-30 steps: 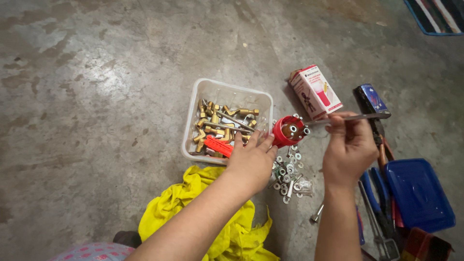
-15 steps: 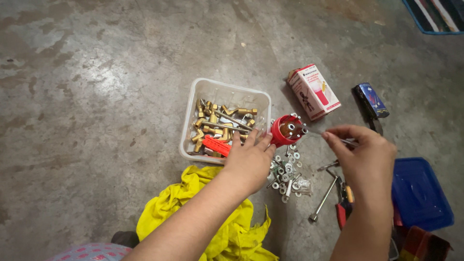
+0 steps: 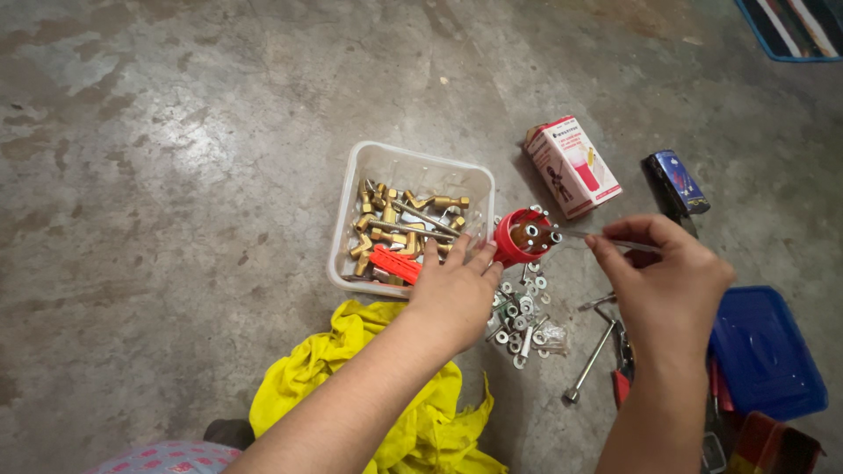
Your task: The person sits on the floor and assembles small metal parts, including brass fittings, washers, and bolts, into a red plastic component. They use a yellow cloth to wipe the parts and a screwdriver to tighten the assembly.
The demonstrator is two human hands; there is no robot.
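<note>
One view only, taken from a camera worn on the person's head. It looks steeply down and slightly forward onto a bare concrete floor [image 3: 176, 158], from roughly seated or crouched height, near enough that both forearms enter from the bottom edge and fill the lower middle of the frame. The left hand [image 3: 452, 294] and right hand [image 3: 667, 281] sit just below centre. A clear plastic tub [image 3: 413, 162] lies near centre, a yellow cloth [image 3: 351, 351] at the bottom edge, a blue lid [image 3: 764, 351] at the lower right. The far floor runs to the top edge. No second view overlaps.
</note>
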